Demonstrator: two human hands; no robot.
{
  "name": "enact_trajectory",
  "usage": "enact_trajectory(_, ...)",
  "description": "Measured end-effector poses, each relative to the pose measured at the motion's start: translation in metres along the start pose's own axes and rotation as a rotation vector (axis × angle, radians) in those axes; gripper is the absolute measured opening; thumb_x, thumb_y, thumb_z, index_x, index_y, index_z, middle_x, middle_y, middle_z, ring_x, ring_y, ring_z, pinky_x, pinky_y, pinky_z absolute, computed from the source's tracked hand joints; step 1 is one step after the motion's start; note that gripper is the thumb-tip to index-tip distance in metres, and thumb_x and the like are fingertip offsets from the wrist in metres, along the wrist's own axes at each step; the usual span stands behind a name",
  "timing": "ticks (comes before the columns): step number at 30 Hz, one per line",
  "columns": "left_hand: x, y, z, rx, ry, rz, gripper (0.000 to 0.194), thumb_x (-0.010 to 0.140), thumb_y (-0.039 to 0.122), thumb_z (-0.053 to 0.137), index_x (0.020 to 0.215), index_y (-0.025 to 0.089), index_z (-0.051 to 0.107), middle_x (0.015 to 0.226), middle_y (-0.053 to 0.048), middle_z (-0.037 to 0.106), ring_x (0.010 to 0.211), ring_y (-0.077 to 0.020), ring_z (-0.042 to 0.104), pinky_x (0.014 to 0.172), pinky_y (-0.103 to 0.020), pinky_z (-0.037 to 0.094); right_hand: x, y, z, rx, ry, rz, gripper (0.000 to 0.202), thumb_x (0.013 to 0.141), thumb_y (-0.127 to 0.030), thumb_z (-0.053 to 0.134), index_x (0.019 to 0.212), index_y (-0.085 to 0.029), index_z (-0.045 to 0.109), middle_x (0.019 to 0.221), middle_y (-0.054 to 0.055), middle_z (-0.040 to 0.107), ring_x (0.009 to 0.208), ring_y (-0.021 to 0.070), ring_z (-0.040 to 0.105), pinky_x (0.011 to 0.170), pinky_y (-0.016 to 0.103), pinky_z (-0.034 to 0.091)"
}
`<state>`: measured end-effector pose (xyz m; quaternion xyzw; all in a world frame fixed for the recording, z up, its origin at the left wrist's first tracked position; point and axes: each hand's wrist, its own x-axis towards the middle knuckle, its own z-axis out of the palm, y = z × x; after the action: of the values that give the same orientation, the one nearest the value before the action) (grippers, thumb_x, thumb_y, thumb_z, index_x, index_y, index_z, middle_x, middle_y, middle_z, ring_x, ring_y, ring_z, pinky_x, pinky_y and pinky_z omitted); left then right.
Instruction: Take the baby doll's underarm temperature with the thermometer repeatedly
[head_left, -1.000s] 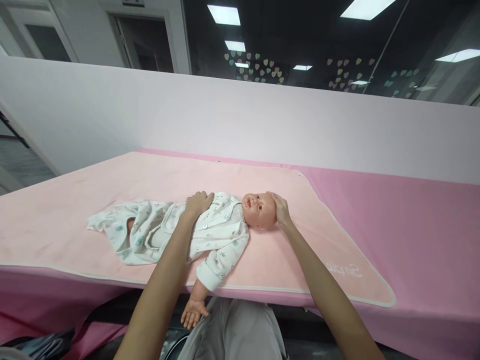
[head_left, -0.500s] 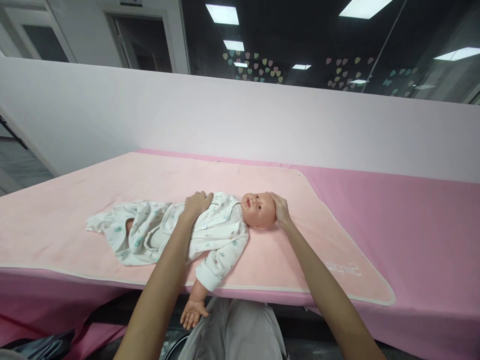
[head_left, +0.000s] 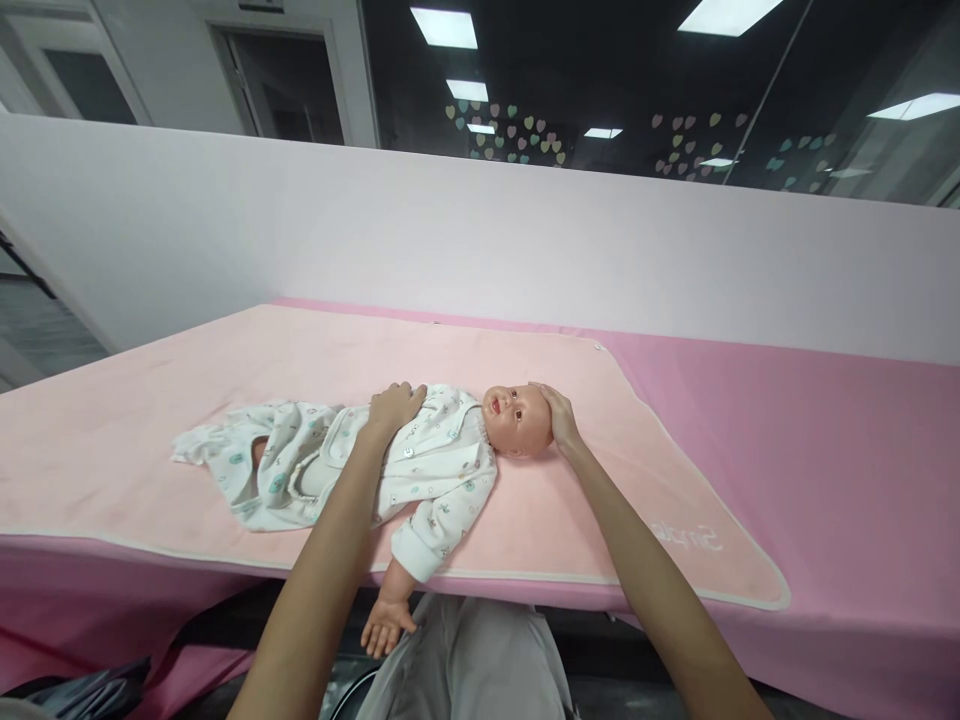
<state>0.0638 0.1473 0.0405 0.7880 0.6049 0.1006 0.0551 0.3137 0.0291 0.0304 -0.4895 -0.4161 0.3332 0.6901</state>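
A baby doll (head_left: 517,422) lies on its back across the peach mat, head to the right and eyes open. It wears a white patterned jacket (head_left: 442,480) and white patterned trousers (head_left: 274,485), rumpled around the legs. My left hand (head_left: 396,408) rests on the doll's belly, its fingers lying over the far side with their tips hidden. Against the crown of the head, my right hand (head_left: 561,415) lies cupped, fingers extended along the forehead side. The doll's near arm (head_left: 390,610) hangs over the table's front edge, palm showing.
The peach mat (head_left: 187,360) with a pale border covers much of a pink-covered table (head_left: 847,480). Behind it stands a low white partition (head_left: 480,240), with dark glass above. My legs in grey trousers (head_left: 480,660) are below the front edge.
My right hand's fingers have slid slightly farther over the doll's head, toward the forehead. My left hand and the doll have stayed in place.
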Motion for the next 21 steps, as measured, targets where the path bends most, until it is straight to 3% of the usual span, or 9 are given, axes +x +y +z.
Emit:
enact_trajectory(3,0.001,0.0,0.001,-0.007,0.002,-0.004,0.045,0.088,0.041,0.026,0.108,0.018,0.059,0.111,-0.016,0.061,0.107,-0.0303,0.053,0.088,-0.041,0.038,-0.002,-0.003,0.0,0.001,-0.014,0.006,0.023,0.075,-0.041,0.055,0.066,-0.021,0.062,0.08,0.002,0.07,0.09,0.0196,0.061,0.089,0.032,0.046)
enact_trajectory(9,0.001,0.0,0.001,-0.011,0.002,-0.005,0.046,0.088,0.041,0.025,0.108,0.017,0.059,0.111,-0.017,0.061,0.108,-0.0301,0.053,0.088,-0.041,0.038,0.004,0.006,-0.001,-0.013,0.064,-0.024,0.032,0.072,-0.042,0.057,0.096,-0.022,0.065,0.114,0.003,0.063,0.112,0.0186,0.053,0.097,0.033,0.042)
enact_trajectory(12,0.0,0.0,0.0,-0.011,0.0,-0.008,0.046,0.088,0.041,0.025,0.108,0.017,0.059,0.111,-0.017,0.061,0.107,-0.0305,0.053,0.088,-0.041,0.038,0.003,0.007,-0.002,-0.034,0.071,-0.018,0.035,0.074,-0.043,0.054,0.102,-0.023,0.063,0.118,0.002,0.061,0.112,0.0184,0.053,0.095,0.032,0.043)
enact_trajectory(15,-0.001,0.001,-0.001,-0.008,-0.005,-0.006,0.045,0.088,0.04,0.025,0.108,0.018,0.059,0.111,-0.017,0.061,0.107,-0.0305,0.053,0.088,-0.042,0.038,0.002,0.005,-0.001,-0.031,0.066,-0.017,0.03,0.073,-0.042,0.056,0.093,-0.022,0.065,0.109,0.003,0.065,0.11,0.0198,0.055,0.094,0.033,0.044)
enact_trajectory(19,-0.001,0.001,-0.001,0.002,-0.005,-0.004,0.043,0.088,0.039,0.027,0.11,0.02,0.059,0.111,-0.015,0.061,0.108,-0.0305,0.052,0.088,-0.043,0.038,0.001,0.0,-0.001,-0.004,-0.018,-0.022,0.023,0.073,-0.042,0.057,0.069,-0.02,0.063,0.082,0.003,0.07,0.092,0.0207,0.061,0.09,0.034,0.047)
enact_trajectory(21,0.0,0.001,0.0,0.003,-0.004,-0.003,0.043,0.088,0.039,0.027,0.111,0.02,0.058,0.112,-0.015,0.061,0.108,-0.0305,0.052,0.088,-0.043,0.038,0.002,0.0,-0.001,0.003,-0.026,-0.025,0.023,0.073,-0.042,0.057,0.067,-0.02,0.063,0.078,0.003,0.07,0.089,0.0206,0.061,0.088,0.034,0.048)
